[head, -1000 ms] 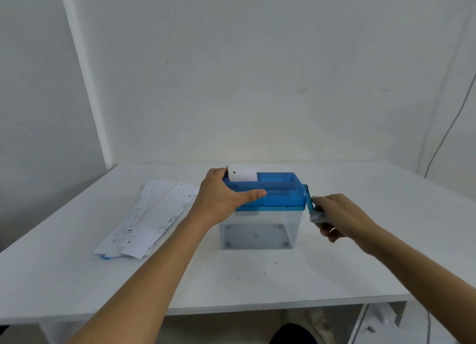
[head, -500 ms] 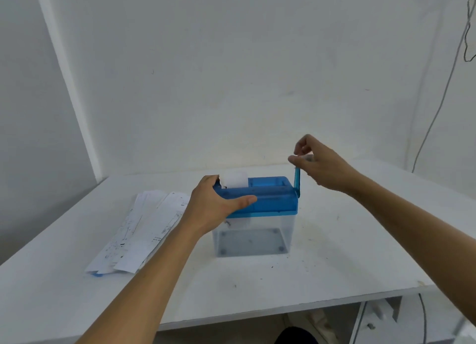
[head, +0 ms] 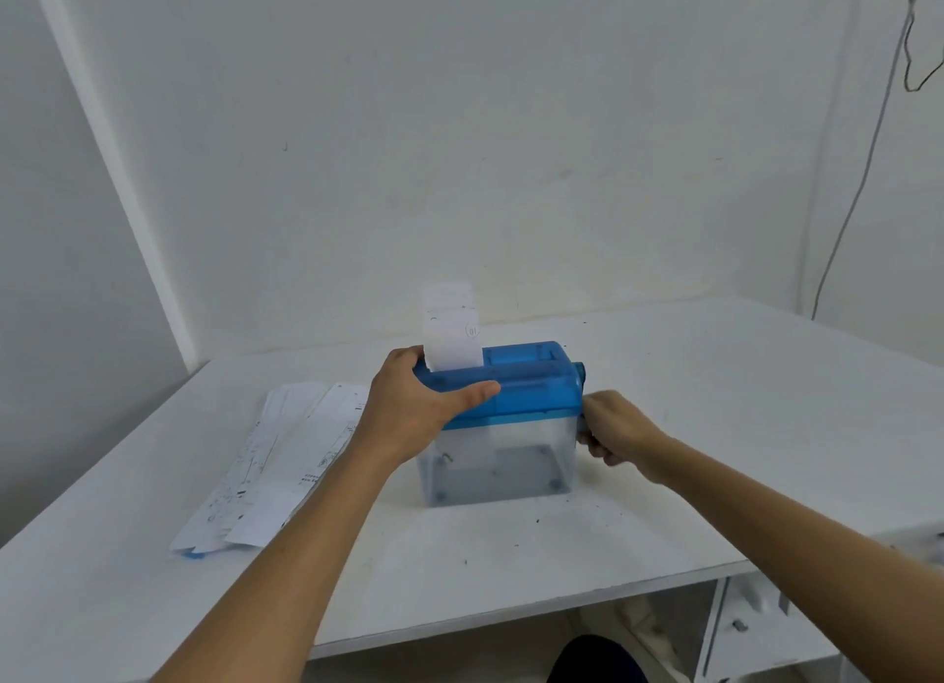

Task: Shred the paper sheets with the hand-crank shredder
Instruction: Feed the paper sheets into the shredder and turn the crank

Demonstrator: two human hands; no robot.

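Note:
A hand-crank shredder point(head: 531, 391) with a blue top and a clear bin stands mid-table. A narrow white paper strip point(head: 452, 332) sticks upright out of its slot at the left end. My left hand point(head: 419, 406) grips the blue top's left end, thumb along the front. My right hand point(head: 615, 434) holds the crank handle low on the shredder's right side; the handle is mostly hidden by my fingers. The clear bin looks almost empty, with a small scrap near its left wall.
A pile of printed paper sheets point(head: 286, 457) lies on the white table point(head: 715, 427) left of the shredder, over something blue. Walls close off the back and left. A thin cable point(head: 858, 181) hangs at the right wall. A white drawer unit point(head: 766, 626) sits under the table's right end.
My right hand has swung the crank from the top down to the bottom of its turn. The paper strip stands taller out of the slot than before. My left hand stays on the top.

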